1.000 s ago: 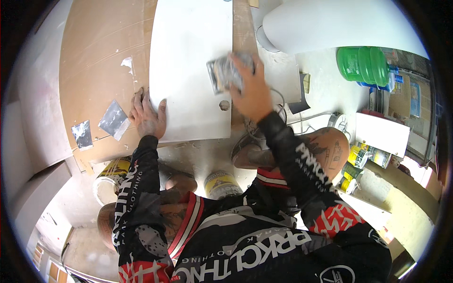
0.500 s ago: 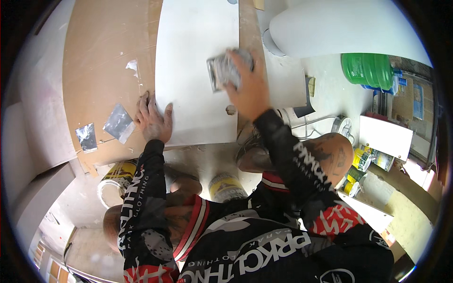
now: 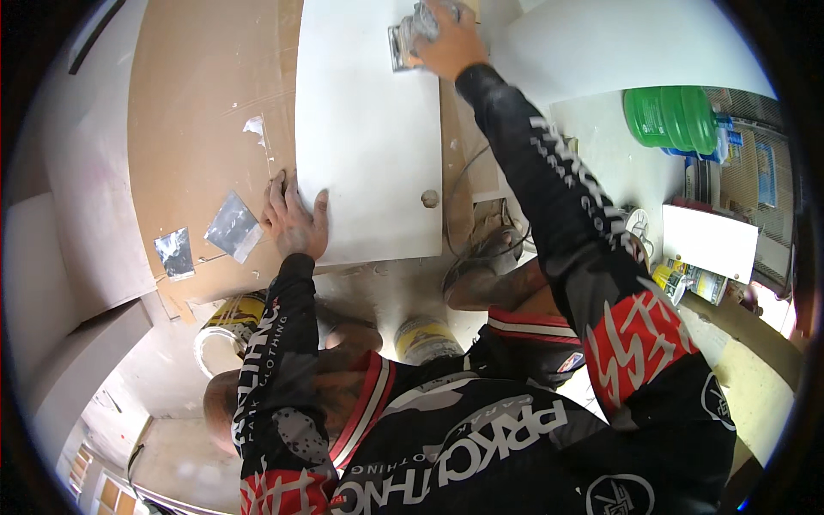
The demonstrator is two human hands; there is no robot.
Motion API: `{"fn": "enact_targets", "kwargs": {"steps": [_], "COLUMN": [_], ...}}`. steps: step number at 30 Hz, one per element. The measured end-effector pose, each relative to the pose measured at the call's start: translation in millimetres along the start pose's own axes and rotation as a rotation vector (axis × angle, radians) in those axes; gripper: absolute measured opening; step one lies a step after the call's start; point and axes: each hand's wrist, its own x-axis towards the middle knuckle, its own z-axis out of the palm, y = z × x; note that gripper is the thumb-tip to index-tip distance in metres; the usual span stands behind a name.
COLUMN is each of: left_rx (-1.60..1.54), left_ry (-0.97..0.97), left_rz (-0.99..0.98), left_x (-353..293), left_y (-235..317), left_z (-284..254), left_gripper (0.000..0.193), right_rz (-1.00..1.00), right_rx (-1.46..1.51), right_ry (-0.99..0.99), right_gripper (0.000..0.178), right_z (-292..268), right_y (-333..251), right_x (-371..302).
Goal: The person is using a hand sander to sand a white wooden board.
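Observation:
A long white panel [image 3: 369, 163] with a round hole near its close right corner lies on a brown cardboard sheet [image 3: 197, 103]. My right hand [image 3: 453, 50] reaches to the panel's far right part, fingers wrapped round a dusty grey palm sander [image 3: 401, 50] with a square base. Its underside is hidden against the panel. At the panel's near left edge, my left hand [image 3: 294, 216] rests flat with spread fingers, holding nothing. Two worn grey sheets, which look like sandpaper, lie to its left: one sheet [image 3: 233, 226] close by, the other sheet [image 3: 175, 254] farther out.
A thin dark cord [image 3: 449, 210] loops right of the panel near my foot. Paint cans stand below: one can [image 3: 230, 324] at left, another can [image 3: 425, 341] between my legs. A green water jug [image 3: 669, 118] and a large white curved surface [image 3: 635, 47] are at right.
My right hand has carried the sander away from me, toward the panel's far end, and the arm is stretched out. The left hand keeps its place on the panel's edge.

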Motion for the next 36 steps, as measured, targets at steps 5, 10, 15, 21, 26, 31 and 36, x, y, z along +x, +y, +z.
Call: {"fn": "enact_targets", "kwargs": {"steps": [5,10,15,21,26,31,36], "left_rx": [-0.041,-0.044,-0.059,-0.075,-0.082,-0.107,-0.124], "left_ry": [0.042,0.047,0.016,0.020,0.022,0.052,0.064], "left_rz": [0.029,0.016,-0.017,-0.030,-0.044,-0.029,-0.049], "left_x": [-1,-1,-1,-1,-2,0,-2], "left_y": [-4,-5,-5,-5,-7,-7,-6], "left_z": [3,8,6,10,14,14,14], "left_gripper": [0.066,0.068,0.069,0.068,0.068,0.063,0.058], "right_rz": [0.036,0.083,0.130,0.168,0.103,0.034,0.064], "right_rx": [0.099,0.113,0.125,0.135,0.083,0.056,0.055], "right_ry": [-0.114,-0.217,-0.275,-0.361,-0.194,-0.172,-0.267], "right_gripper": [0.070,0.072,0.067,0.069,0.072,0.071,0.070], "right_z": [-43,-87,-115,-111,-78,-83,-110], "right_y": [-34,-78,-111,-120,-104,-95,-111], "right_x": [-118,-216,-292,-302,-243,-253,-310]}}
